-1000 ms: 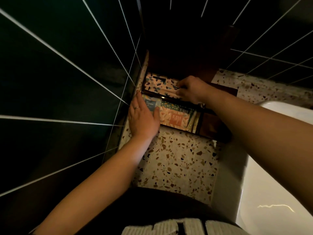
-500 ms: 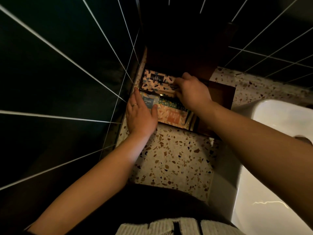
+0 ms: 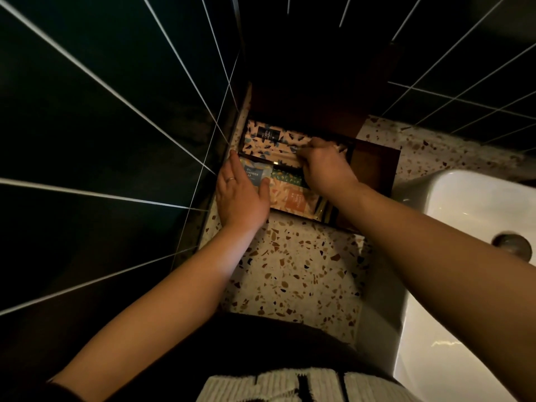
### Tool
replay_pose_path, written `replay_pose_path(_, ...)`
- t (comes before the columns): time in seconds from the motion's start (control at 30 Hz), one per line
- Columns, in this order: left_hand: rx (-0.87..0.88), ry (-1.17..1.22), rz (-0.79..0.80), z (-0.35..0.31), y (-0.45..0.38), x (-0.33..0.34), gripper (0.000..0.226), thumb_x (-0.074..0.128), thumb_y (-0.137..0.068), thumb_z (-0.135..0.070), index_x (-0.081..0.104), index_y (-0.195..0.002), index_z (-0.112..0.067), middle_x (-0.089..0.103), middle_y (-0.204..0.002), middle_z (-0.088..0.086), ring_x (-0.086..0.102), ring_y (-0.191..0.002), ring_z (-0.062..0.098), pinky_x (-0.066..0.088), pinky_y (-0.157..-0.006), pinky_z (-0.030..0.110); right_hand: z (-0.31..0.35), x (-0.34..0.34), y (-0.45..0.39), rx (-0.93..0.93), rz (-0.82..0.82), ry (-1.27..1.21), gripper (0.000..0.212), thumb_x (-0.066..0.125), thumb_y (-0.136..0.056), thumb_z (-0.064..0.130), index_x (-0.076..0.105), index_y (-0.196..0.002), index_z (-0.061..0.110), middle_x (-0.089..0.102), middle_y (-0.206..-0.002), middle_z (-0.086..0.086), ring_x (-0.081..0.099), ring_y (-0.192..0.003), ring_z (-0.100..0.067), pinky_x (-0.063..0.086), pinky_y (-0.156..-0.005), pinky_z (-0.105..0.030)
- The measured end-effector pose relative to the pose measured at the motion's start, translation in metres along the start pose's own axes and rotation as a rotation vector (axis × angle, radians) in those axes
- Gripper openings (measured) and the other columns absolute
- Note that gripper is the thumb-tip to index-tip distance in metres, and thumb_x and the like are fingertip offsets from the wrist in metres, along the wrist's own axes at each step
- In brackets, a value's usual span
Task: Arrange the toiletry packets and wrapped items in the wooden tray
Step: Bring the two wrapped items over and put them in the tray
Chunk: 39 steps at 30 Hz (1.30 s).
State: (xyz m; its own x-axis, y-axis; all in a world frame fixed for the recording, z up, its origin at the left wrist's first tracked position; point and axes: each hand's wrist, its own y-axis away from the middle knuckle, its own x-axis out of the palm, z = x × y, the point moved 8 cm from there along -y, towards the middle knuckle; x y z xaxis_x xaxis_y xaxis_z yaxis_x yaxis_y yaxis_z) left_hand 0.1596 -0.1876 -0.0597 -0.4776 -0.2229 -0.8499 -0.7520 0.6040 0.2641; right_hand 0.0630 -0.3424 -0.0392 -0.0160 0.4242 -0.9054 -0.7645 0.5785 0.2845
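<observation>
A dark wooden tray (image 3: 374,169) sits on the terrazzo counter against the tiled corner. Its far compartment holds a long patterned toothbrush packet (image 3: 268,137). The near compartment holds a blue shower cap packet (image 3: 255,175) and an orange patterned packet (image 3: 293,200), with thin wrapped items (image 3: 323,208) beside it. My left hand (image 3: 239,192) lies flat at the tray's left end, fingers spread, its thumb on the shower cap packet. My right hand (image 3: 324,166) is curled over the middle of the tray, fingertips pressing on the toothbrush packet; whether it grips anything is hidden.
A white sink basin (image 3: 475,227) with a metal drain (image 3: 512,245) lies to the right. Dark green tiled walls (image 3: 101,140) close in on the left and back. A dark wooden box or shelf (image 3: 304,97) stands behind the tray. Terrazzo counter (image 3: 298,274) stretches toward me.
My right hand has shifted left along the far compartment onto the toothbrush packet. My left hand has stayed at the tray's left end.
</observation>
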Motion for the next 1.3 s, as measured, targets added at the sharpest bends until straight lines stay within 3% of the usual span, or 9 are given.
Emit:
replay_pose_path(0.27,-0.005,-0.032,-0.019,-0.023,-0.007,-0.012,0.083,0.045,-0.097,-0.053,0.007,-0.159,-0.014,0.009,-0.168,0.007,0.004,-0.153,0.029,0.007,-0.123,0.049,-0.025,-0.039,0.046,0.238,-0.115,-0.482,0.040,0.053,-0.100,0.016,0.055,-0.140,0.014,0.055,-0.140,-0.011,0.055,-0.125,-0.027,0.045,-0.101,-0.031)
replay_pose_path(0.37,0.032,0.077,-0.031,-0.035,-0.021,-0.022,0.079,0.047,-0.098,-0.052,0.012,-0.160,-0.017,0.010,-0.168,0.005,0.004,-0.154,0.026,0.007,-0.124,0.048,-0.042,-0.053,0.059,0.338,-0.167,-0.622,0.050,0.056,-0.099,0.019,0.044,-0.148,0.019,0.057,-0.139,-0.008,0.058,-0.122,-0.023,0.045,-0.094,-0.024)
replay_pose_path(0.47,0.064,0.280,-0.021,-0.050,-0.039,-0.033,0.075,0.052,-0.098,-0.045,0.015,-0.160,-0.020,0.011,-0.168,0.001,0.006,-0.154,0.023,0.010,-0.124,0.046,-0.053,-0.063,0.059,0.409,-0.201,-0.716,0.061,0.056,-0.099,0.019,0.030,-0.155,0.021,0.058,-0.122,0.002,0.062,-0.093,-0.006,0.041,-0.073,-0.005)
replay_pose_path(0.53,0.035,0.458,0.027,-0.057,-0.052,-0.037,0.075,0.054,-0.099,-0.042,0.014,-0.160,-0.023,0.013,-0.167,0.000,0.013,-0.153,0.024,0.018,-0.123,0.047,-0.057,-0.070,0.054,0.433,-0.222,-0.787,0.068,0.057,-0.099,0.017,0.022,-0.158,0.021,0.053,-0.128,0.005,0.059,-0.104,-0.006,0.038,-0.073,-0.001)
replay_pose_path(0.63,-0.012,0.646,0.092,-0.067,-0.070,-0.041,0.079,0.056,-0.095,-0.045,0.014,-0.159,-0.029,0.023,-0.165,0.000,0.026,-0.149,0.023,0.028,-0.120,0.049,-0.061,-0.075,0.045,0.465,-0.220,-0.881,0.074,0.056,-0.100,0.016,0.013,-0.159,0.021,0.047,-0.150,-0.003,0.047,-0.134,-0.021,0.035,-0.095,-0.020)
replay_pose_path(0.77,-0.014,0.801,0.126,-0.085,-0.086,-0.048,0.072,0.054,-0.099,-0.038,0.017,-0.159,-0.029,0.035,-0.160,-0.001,0.037,-0.144,0.020,0.034,-0.117,0.043,-0.068,-0.073,0.029,0.483,-0.211,-0.925,0.071,0.058,-0.098,0.017,0.020,-0.157,0.026,0.059,-0.134,-0.002,0.055,-0.126,-0.022,0.046,-0.105,-0.037)
replay_pose_path(0.97,-0.012,0.886,0.177,-0.095,-0.094,-0.054,0.060,0.047,-0.104,-0.038,0.024,-0.158,-0.025,0.039,-0.157,0.003,0.042,-0.141,0.021,0.039,-0.112,0.035,-0.077,-0.076,0.025,0.513,-0.229,-1.024,0.059,0.055,-0.099,0.014,0.032,-0.153,0.020,0.063,-0.106,0.008,0.061,-0.106,-0.014,0.051,-0.095,-0.033)
replay_pose_path(1.17,-0.019,0.963,0.107,-0.093,-0.072,-0.073,0.052,0.028,-0.108,-0.045,0.033,-0.154,-0.021,0.044,-0.151,-0.002,0.042,-0.127,0.005,0.038,-0.097,0.018,-0.072,-0.074,0.048,0.561,-0.281,-1.208,0.047,0.045,-0.105,0.018,0.036,-0.151,0.018,0.060,-0.129,-0.001,0.061,-0.109,-0.016,0.053,-0.097,-0.038)
replay_pose_path(1.3,-0.077,1.059,0.059,-0.074,-0.049,-0.079,0.061,0.028,-0.102,-0.061,0.047,-0.146,-0.023,0.056,-0.143,-0.002,0.052,-0.130,0.014,0.040,-0.109,0.033,-0.069,-0.064,0.076,0.654,-0.311,-1.428,0.026,0.037,-0.107,0.023,0.054,-0.127,0.021,0.068,-0.119,-0.003,0.065,-0.110,-0.023,0.055,-0.094,-0.042)
